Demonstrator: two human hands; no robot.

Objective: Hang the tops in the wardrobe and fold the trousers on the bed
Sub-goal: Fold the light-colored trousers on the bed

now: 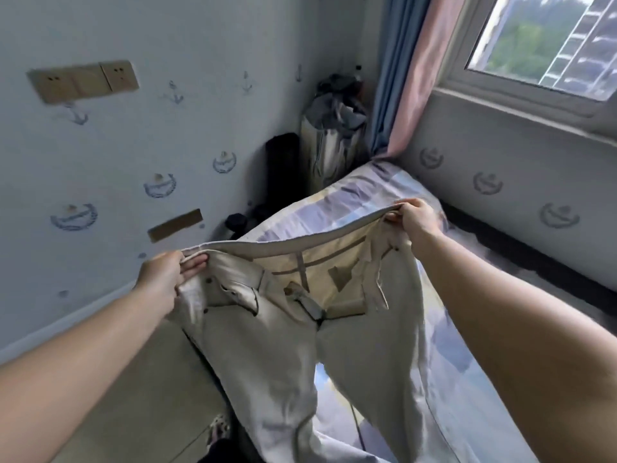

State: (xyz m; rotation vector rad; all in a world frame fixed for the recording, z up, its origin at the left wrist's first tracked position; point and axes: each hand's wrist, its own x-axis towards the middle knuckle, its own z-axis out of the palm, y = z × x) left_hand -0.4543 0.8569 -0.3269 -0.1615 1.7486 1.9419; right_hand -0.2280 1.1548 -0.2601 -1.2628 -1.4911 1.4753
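Trousers (283, 355), pale and off-white, hang spread in the air above the near end of the bed (350, 202), held up by the waistband with the fly open. The left hand (163, 279) pinches one end of the waistband, fingers curled round the cloth; the right hand (414, 218) grips the other end, higher and further out. Both legs dangle down past the mattress edge (their hems are out of view). Behind stand a curtain (400, 78) and a window (547, 41).
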